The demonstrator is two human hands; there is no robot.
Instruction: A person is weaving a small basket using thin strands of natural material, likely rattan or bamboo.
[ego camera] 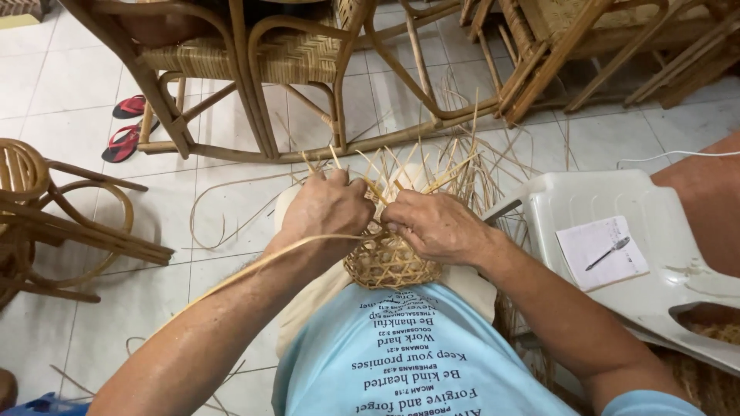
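While rattan chairs fill the tiled floor and a white plastic chair sits right, small woven basket rests on lap; left hand and right hand both clenched on its strips

Small half-woven cane basket on lap; loose strips upright.

Both hands hide the woven basket's rim (fingertips tucked unseen).
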